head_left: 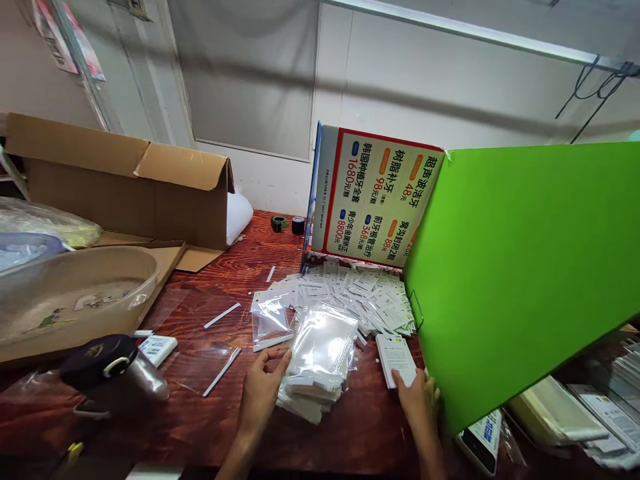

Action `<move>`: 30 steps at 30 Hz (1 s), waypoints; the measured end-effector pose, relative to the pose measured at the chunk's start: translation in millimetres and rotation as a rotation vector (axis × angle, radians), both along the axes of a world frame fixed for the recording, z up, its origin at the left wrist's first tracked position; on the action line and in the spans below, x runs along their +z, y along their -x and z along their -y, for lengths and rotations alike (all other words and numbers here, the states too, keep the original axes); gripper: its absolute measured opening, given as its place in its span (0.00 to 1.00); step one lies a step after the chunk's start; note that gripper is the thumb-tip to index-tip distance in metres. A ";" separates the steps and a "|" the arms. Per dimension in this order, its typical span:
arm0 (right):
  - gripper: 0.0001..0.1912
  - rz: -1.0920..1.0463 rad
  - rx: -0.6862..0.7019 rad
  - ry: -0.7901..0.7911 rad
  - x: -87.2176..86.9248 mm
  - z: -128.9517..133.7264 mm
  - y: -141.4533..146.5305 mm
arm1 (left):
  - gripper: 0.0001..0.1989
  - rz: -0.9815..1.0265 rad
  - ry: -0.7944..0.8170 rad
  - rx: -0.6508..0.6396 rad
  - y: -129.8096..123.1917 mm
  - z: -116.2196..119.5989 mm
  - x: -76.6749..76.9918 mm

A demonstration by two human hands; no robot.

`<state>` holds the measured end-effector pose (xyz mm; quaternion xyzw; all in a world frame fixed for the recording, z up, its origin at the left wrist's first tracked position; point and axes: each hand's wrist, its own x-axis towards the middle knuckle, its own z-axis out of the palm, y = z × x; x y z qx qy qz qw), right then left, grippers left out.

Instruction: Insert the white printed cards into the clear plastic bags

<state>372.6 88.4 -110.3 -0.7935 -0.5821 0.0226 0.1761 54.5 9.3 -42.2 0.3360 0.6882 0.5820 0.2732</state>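
Observation:
A pile of clear plastic bags (325, 340) lies on the dark red wooden table in front of me. My left hand (265, 380) is at its left edge, thumb and forefinger drawn together on the rim of a bag. To the right, my right hand (419, 400) grips the lower end of a small stack of white printed cards (395, 357), thumb on top. Many loose white cards (375, 300) are heaped behind the bags. A single clear bag with a white strip (271, 320) lies just beyond my left fingers.
A large green panel (525, 267) stands on the right, joined to a printed price board (380, 193). On the left are a tumbler (117, 373), a plastic basin (75, 293) and a cardboard box (175, 200). Tape rolls (279, 223) sit at the back; a phone (483, 443) lies front right.

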 end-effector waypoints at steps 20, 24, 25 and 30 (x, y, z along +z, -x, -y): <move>0.24 -0.260 -0.071 -0.189 32.3 23.0 6.4 | 0.22 0.452 -0.109 -0.122 -42.6 45.8 21.7; 0.32 -0.570 -0.060 -0.247 43.7 43.3 -6.5 | 0.23 0.646 -0.168 -0.133 -56.2 43.0 22.7; 0.34 -0.684 -0.014 -0.236 47.9 53.8 -8.9 | 0.23 0.687 -0.174 -0.145 -60.3 43.0 23.9; 0.29 -1.244 0.350 0.132 63.2 120.9 -8.2 | 0.23 0.844 -0.158 -0.249 -82.3 50.4 29.0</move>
